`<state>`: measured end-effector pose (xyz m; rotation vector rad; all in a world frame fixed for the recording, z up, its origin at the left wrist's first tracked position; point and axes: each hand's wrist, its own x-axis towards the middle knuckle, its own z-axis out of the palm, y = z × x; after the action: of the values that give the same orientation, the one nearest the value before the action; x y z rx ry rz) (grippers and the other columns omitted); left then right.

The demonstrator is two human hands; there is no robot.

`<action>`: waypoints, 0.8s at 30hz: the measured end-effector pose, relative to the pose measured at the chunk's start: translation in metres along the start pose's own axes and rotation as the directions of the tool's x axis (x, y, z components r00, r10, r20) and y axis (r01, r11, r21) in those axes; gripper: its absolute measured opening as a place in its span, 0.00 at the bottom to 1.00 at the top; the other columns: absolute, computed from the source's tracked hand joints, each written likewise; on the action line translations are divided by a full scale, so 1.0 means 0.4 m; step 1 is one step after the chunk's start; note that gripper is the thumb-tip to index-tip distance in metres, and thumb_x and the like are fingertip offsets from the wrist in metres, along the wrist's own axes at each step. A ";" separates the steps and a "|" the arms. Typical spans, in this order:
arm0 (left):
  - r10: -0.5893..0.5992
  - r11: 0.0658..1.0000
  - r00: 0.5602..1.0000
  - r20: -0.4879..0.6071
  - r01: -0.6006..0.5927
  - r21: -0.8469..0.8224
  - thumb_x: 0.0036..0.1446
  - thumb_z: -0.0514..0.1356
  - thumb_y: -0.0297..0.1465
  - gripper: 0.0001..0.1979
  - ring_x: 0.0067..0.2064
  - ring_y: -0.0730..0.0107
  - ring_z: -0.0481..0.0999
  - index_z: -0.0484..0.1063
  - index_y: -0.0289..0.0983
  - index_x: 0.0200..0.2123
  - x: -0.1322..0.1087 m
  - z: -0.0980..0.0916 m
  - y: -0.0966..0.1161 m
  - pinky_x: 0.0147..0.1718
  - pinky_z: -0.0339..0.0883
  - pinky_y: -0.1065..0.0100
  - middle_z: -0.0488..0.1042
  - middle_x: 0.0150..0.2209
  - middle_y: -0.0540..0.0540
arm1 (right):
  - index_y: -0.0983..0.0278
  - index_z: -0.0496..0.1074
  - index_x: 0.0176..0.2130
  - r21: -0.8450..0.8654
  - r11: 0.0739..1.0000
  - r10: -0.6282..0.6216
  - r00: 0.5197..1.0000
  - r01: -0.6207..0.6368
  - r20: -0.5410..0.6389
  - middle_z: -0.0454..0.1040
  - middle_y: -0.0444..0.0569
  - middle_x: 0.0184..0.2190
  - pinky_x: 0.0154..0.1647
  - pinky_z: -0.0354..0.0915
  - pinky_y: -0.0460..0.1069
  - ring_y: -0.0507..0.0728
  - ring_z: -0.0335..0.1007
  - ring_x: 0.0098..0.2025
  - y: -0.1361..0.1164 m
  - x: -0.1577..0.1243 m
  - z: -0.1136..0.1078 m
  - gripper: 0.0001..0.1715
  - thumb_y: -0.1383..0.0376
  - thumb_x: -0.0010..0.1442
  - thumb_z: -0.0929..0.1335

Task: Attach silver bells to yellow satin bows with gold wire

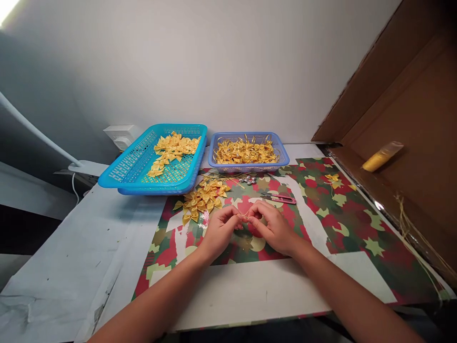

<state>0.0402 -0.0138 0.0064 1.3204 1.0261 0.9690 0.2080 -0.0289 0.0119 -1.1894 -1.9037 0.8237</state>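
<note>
My left hand (222, 229) and my right hand (273, 227) meet over the patterned table cover, fingertips pinched close together. Between them runs a short, thin, light-coloured cord (244, 216), its ends hidden by the fingers. Left of my left hand lies a loose pile of yellow ribbon bows (202, 200). Small thread snips (282, 198) with a pink handle rest just beyond my right hand. Several silvery bells (247, 180) and some gold cords (232, 178) lie past the fingertips.
A turquoise basket (124, 164) with yellow bows stands at the back left, stacked on a blue one. Beside it, a periwinkle basket (284, 159) holds bows with gold loops. On the right are a single bow (332, 177), cardboard (403, 90), a yellow-filled bag (378, 159) and raffia-like strands (405, 224).
</note>
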 end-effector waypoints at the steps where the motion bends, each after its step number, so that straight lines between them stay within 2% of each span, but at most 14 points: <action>1: 0.009 1.000 1.000 -0.013 -0.009 0.003 0.50 0.55 0.30 0.10 0.26 0.73 0.66 0.66 0.36 0.19 0.001 0.000 -0.002 0.28 0.60 0.72 0.67 0.20 0.52 | 0.62 0.64 0.30 -0.028 0.999 -0.016 1.000 0.016 -0.016 0.67 0.45 0.30 0.39 0.60 0.50 0.55 0.63 0.35 0.000 0.000 0.001 0.09 0.67 0.64 0.62; 5: 0.061 0.998 0.997 -0.046 -0.060 0.023 0.50 0.54 0.29 0.12 0.29 0.71 0.67 0.62 0.37 0.16 0.004 0.000 -0.005 0.31 0.60 0.70 0.66 0.21 0.51 | 0.61 0.62 0.30 -0.079 0.996 -0.047 0.998 0.044 -0.040 0.67 0.45 0.28 0.38 0.59 0.51 0.55 0.63 0.34 0.001 0.001 0.005 0.09 0.69 0.63 0.62; 10: 0.126 0.990 0.991 -0.049 -0.122 0.077 0.52 0.55 0.31 0.13 0.33 0.70 0.68 0.62 0.37 0.17 0.005 0.002 -0.003 0.35 0.61 0.69 0.69 0.27 0.49 | 0.61 0.62 0.30 -0.095 0.994 -0.053 0.999 0.052 -0.007 0.68 0.44 0.28 0.40 0.57 0.51 0.55 0.62 0.34 0.005 -0.001 0.012 0.09 0.69 0.63 0.63; 16: 0.129 0.973 0.991 0.021 -0.130 0.188 0.57 0.54 0.35 0.13 0.27 0.72 0.62 0.63 0.37 0.22 -0.002 -0.001 -0.004 0.28 0.57 0.70 0.62 0.22 0.52 | 0.61 0.62 0.29 -0.073 0.997 -0.019 1.000 0.019 -0.001 0.68 0.44 0.28 0.40 0.57 0.51 0.55 0.62 0.35 0.003 -0.004 0.013 0.10 0.68 0.63 0.63; 20: 0.135 0.949 0.987 0.085 -0.153 0.275 0.58 0.54 0.36 0.15 0.26 0.73 0.60 0.64 0.36 0.22 -0.005 -0.009 0.005 0.27 0.54 0.70 0.62 0.22 0.53 | 0.61 0.62 0.30 -0.056 0.998 -0.014 1.000 0.013 -0.013 0.68 0.44 0.28 0.40 0.57 0.51 0.55 0.62 0.34 0.003 -0.003 0.011 0.10 0.68 0.64 0.62; 24: 0.143 0.929 0.984 0.104 -0.170 0.328 0.58 0.54 0.34 0.15 0.27 0.72 0.61 0.65 0.36 0.20 -0.004 -0.015 0.013 0.27 0.54 0.69 0.64 0.22 0.52 | 0.61 0.62 0.29 -0.062 0.998 -0.018 1.000 0.018 -0.002 0.68 0.44 0.28 0.41 0.57 0.51 0.55 0.62 0.35 0.003 -0.005 0.011 0.10 0.68 0.63 0.63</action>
<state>0.0342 -0.0136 0.0117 1.7322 1.0692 0.8762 0.2056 -0.0309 0.0081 -1.2077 -1.9473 0.7583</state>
